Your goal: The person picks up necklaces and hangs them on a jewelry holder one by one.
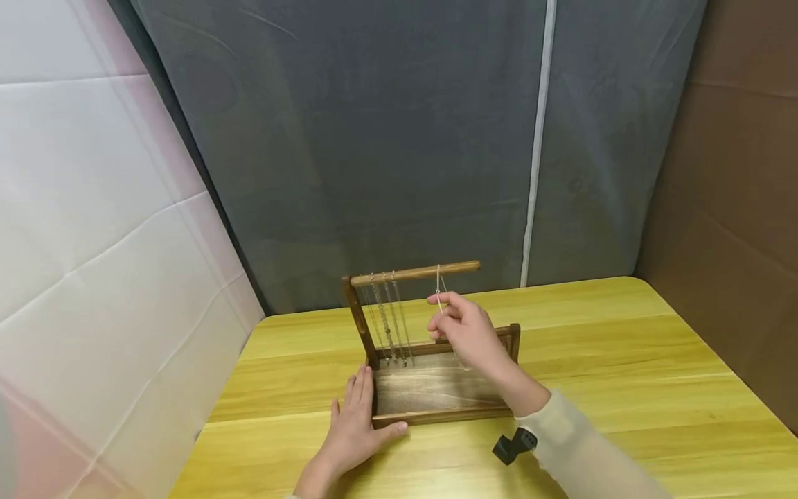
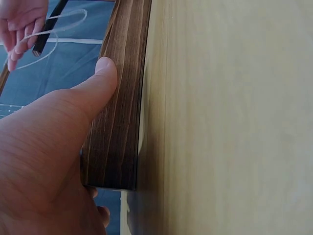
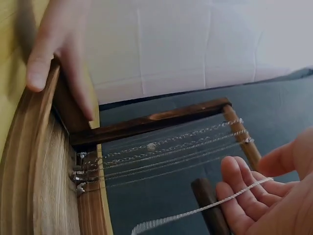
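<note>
A wooden jewelry stand has a tray base, a left post and a raised bar. Several thin silver necklaces hang from the bar's left half. Toward the bar's free end hangs another silver necklace, which my right hand holds by its strand, with the fingers partly bent below the bar. My left hand rests against the stand's lower left corner. Its fingers lie straight along the side, and its thumb presses on the front rim.
The stand sits on a yellow wood-grain table. Behind it hangs a dark grey curtain, with a white cloth wall to the left and a brown one to the right. A black device is at the right wrist.
</note>
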Action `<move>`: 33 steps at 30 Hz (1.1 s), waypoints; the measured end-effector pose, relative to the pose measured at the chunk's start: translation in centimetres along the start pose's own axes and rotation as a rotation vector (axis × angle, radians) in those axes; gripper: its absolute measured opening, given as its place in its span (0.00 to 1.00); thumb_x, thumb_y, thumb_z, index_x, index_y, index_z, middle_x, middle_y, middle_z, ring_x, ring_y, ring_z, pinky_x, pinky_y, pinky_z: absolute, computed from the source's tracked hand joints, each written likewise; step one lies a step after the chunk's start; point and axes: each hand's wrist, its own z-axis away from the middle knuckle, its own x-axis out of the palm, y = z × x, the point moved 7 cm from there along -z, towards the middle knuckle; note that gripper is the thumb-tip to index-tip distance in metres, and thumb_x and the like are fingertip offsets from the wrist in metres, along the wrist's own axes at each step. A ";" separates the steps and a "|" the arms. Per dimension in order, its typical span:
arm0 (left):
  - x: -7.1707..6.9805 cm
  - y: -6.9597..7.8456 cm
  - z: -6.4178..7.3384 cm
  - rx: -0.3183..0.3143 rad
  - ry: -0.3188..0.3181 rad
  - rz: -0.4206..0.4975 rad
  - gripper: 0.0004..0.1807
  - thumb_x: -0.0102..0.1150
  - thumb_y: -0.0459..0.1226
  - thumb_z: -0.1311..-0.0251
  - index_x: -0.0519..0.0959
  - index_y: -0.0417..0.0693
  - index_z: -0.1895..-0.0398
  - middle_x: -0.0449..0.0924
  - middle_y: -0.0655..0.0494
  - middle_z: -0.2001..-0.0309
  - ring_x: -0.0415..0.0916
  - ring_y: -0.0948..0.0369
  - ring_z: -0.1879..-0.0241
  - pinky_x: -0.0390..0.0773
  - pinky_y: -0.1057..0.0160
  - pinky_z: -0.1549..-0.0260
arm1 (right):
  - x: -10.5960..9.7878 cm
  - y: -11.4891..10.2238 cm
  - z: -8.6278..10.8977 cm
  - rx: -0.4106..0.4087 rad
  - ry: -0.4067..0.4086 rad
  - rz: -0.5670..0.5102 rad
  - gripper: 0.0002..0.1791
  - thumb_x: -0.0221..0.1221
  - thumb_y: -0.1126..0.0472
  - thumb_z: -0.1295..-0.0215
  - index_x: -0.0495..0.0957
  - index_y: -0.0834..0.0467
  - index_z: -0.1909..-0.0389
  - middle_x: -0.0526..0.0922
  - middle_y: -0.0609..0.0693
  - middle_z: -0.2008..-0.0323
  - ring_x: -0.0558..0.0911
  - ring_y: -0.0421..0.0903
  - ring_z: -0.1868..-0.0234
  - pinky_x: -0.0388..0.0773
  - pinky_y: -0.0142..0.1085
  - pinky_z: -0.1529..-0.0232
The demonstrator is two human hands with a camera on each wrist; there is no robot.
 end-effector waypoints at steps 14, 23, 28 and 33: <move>-0.4 0.0 0.1 -0.001 0.002 -0.008 0.71 0.58 0.76 0.52 0.37 0.43 0.18 0.34 0.45 0.19 0.33 0.44 0.22 0.38 0.24 0.36 | 0.5 0.0 2.4 -0.072 0.067 0.086 0.18 0.51 0.65 0.23 0.79 0.46 0.40 0.84 0.50 0.69 0.85 0.47 0.71 0.76 0.34 0.77; -0.5 0.5 0.1 0.014 0.017 0.006 0.71 0.58 0.75 0.52 0.39 0.41 0.18 0.37 0.44 0.19 0.35 0.41 0.22 0.39 0.23 0.38 | 0.8 -1.9 1.2 -0.161 0.063 0.098 0.19 0.50 0.64 0.22 0.78 0.41 0.40 0.83 0.48 0.69 0.83 0.47 0.74 0.68 0.34 0.85; -0.3 0.5 0.0 0.019 0.024 0.001 0.71 0.57 0.76 0.52 0.40 0.41 0.19 0.37 0.44 0.19 0.36 0.41 0.22 0.40 0.22 0.38 | 1.8 -1.9 0.4 -0.152 0.008 0.084 0.20 0.50 0.66 0.24 0.77 0.45 0.39 0.83 0.48 0.69 0.83 0.46 0.74 0.71 0.34 0.83; -0.2 0.5 -0.1 0.025 0.031 -0.004 0.71 0.58 0.76 0.52 0.40 0.41 0.19 0.37 0.44 0.19 0.36 0.41 0.22 0.40 0.22 0.38 | 2.6 -1.9 0.0 -0.155 -0.010 0.086 0.21 0.50 0.67 0.25 0.77 0.47 0.38 0.84 0.50 0.69 0.83 0.46 0.75 0.73 0.34 0.82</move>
